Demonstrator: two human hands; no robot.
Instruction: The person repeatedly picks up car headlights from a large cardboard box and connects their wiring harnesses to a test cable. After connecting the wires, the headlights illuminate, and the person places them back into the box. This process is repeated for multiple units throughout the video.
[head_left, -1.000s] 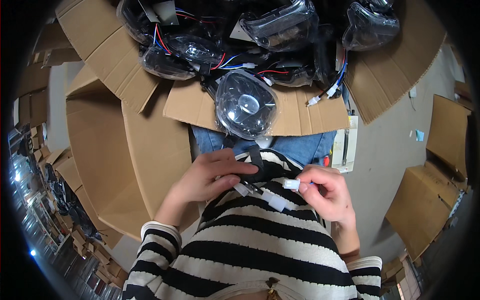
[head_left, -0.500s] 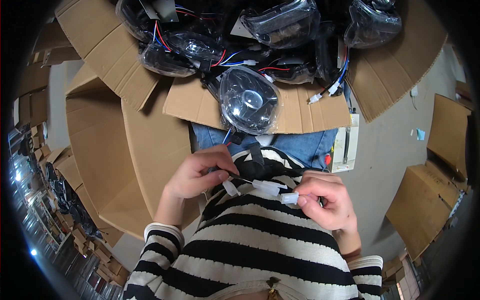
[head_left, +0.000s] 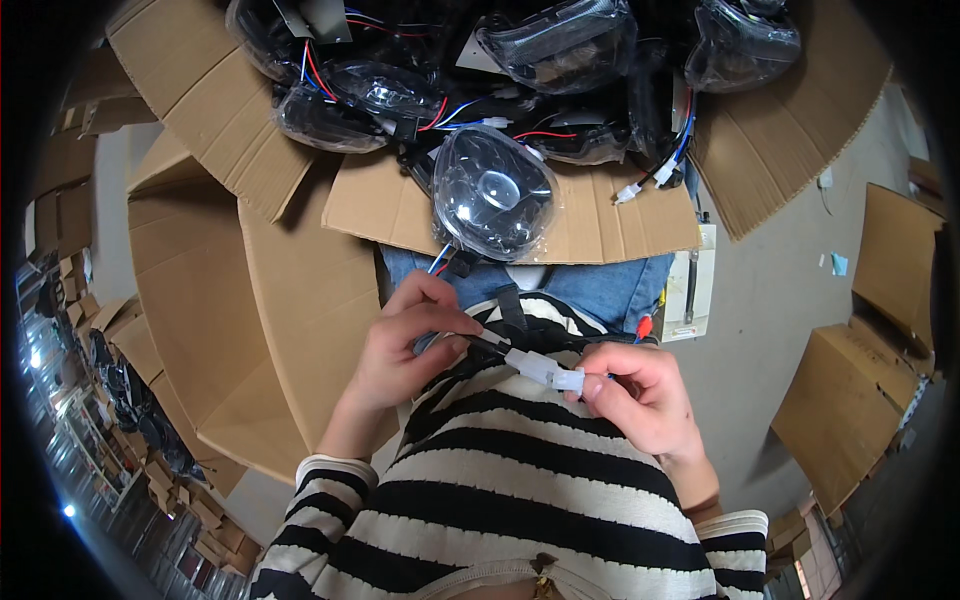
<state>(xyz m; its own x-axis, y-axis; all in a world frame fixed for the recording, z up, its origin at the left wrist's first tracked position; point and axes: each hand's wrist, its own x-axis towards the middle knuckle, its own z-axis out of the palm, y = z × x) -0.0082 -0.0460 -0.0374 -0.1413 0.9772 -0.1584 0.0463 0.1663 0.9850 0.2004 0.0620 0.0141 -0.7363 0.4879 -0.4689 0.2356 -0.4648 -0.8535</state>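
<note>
Right hand [head_left: 640, 395]: thumb and forefinger pinched on small white plug connector [head_left: 569, 381]. Left hand [head_left: 400, 340]: fingertips closed about black-sleeved cable [head_left: 487, 345]; its translucent connector housing [head_left: 528, 366] between both hands, apparently meeting the plug, seating unclear. Best kept square, pressed by housings, not wires. Beyond fingers: film-wrapped headlamp [head_left: 494, 195], cardboard flap [head_left: 620, 225].

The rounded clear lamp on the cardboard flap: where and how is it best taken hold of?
Probably by the left and right edges of the lamp, coming from the near side: its broad, rounded front faces up, while other lamps crowd its far side. Wires show at its near left end, so best not pull there.
</note>
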